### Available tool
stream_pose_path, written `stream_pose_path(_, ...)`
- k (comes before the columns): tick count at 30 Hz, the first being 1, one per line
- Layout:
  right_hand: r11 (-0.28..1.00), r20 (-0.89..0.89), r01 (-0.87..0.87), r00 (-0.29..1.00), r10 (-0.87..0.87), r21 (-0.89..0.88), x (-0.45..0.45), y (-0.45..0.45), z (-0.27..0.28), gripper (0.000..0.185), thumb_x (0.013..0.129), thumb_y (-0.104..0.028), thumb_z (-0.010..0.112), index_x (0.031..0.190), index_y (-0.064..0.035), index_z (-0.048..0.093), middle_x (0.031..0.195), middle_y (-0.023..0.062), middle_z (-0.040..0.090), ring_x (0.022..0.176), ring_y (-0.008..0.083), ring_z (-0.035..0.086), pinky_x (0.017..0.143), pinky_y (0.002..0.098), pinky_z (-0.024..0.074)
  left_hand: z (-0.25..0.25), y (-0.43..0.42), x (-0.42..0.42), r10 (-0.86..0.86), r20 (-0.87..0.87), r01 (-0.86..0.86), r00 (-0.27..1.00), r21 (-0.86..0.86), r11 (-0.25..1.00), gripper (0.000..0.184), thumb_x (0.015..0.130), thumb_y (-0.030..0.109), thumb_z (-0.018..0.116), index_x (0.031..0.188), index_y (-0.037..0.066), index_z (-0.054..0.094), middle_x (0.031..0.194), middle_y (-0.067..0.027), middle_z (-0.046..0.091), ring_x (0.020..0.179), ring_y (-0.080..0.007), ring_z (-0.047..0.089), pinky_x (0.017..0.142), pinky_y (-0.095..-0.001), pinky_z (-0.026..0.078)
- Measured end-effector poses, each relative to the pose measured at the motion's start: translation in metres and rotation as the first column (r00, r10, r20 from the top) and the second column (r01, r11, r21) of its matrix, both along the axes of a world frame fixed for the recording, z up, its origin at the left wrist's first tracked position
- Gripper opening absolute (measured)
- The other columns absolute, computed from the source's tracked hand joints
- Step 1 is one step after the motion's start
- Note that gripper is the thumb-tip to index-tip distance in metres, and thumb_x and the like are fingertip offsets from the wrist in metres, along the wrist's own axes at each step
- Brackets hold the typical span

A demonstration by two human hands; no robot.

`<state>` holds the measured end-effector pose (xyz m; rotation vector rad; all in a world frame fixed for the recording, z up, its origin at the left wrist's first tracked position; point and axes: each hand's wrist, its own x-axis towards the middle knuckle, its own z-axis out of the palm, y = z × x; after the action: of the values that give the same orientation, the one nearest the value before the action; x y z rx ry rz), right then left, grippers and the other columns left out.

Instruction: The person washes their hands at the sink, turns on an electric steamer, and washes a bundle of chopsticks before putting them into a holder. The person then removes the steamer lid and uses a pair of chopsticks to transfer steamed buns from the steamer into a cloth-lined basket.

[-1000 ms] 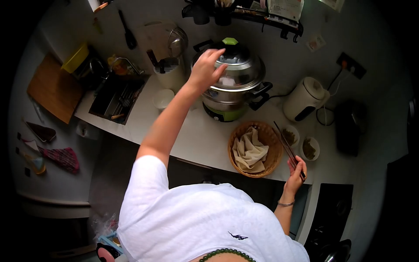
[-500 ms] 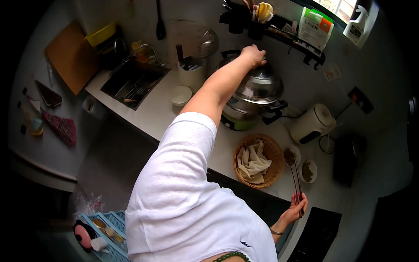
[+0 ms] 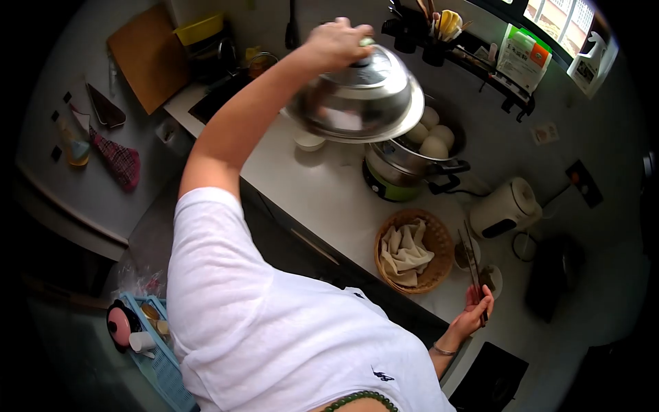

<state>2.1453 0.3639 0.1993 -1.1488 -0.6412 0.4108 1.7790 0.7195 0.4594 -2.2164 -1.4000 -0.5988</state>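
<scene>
My left hand [image 3: 341, 42] grips the knob of a domed metal lid [image 3: 364, 96], which is lifted and tilted to the left of the steamer pot [image 3: 405, 156]. Several round white buns [image 3: 434, 147] show inside the pot; the lid hides part of its left side. At the lower right, my right hand [image 3: 473, 312] is closed around a pair of chopsticks [image 3: 472, 257], their tips pointing up and away. Beyond the chopsticks are two small white bowls, one nearer the basket [image 3: 464, 257] and one to the right [image 3: 495, 280], each with something brownish inside.
A wicker basket [image 3: 443, 254] lined with cloth [image 3: 406, 250] stands at the counter's front edge. Behind the bowls sits a white kettle [image 3: 504, 208]. A black wall rack [image 3: 473, 67] hangs above the pot. A white bowl [image 3: 309, 142] lies below the lid.
My left hand has raised the lid off the pot and moved it left, uncovering the buns. My right hand still holds the chopsticks, now slightly more upright.
</scene>
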Motion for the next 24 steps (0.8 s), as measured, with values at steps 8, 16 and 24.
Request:
stream_pose_path(8, 0.994, 0.096, -0.078, 0.993, 0.070, 0.080, -0.007, 0.026, 0.021, 0.034, 0.097, -0.026, 0.038, 0.106, 0.0034, 0.053, 0.098, 0.0131, 0.060, 0.088, 0.0197, 0.060, 0.083, 0.0323, 0.0498, -0.102, 0.002, -0.152, 0.343, 0.127, -0.341, 0.931, -0.038, 0.939, 0.041, 0.082, 0.041, 0.055, 0.116, 0.020, 0.048, 0.104, -0.0240, 0.049, 0.093, -0.0405, 0.055, 0.077, -0.0465, 0.047)
stream_pose_path(16, 0.996, 0.127, -0.017, 0.992, 0.006, 0.093, -0.028, 0.046, 0.042, 0.034, 0.096, -0.026, 0.040, 0.104, 0.0039, 0.054, 0.097, 0.0143, 0.060, 0.089, 0.0209, 0.060, 0.082, 0.0319, 0.0504, -0.267, 0.026, -0.173, 0.409, 0.254, -0.362, 0.876, -0.215, 0.907, 0.044, 0.079, 0.036, 0.060, 0.118, 0.022, 0.046, 0.102, -0.0210, 0.044, 0.092, -0.0398, 0.051, 0.078, -0.0458, 0.044)
stream_pose_path(24, 0.997, 0.192, 0.007, 0.981, -0.022, 0.078, -0.040, 0.075, 0.079, 0.033, 0.094, -0.028, 0.046, 0.101, 0.0032, 0.057, 0.099, 0.0120, 0.060, 0.088, 0.0205, 0.062, 0.079, 0.0313, 0.0521, -0.345, 0.039, -0.162, 0.430, 0.288, -0.316, 0.856, -0.368, 0.875, 0.046, 0.080, 0.036, 0.058, 0.122, 0.023, 0.044, 0.107, -0.0183, 0.043, 0.098, -0.0387, 0.049, 0.081, -0.0455, 0.043)
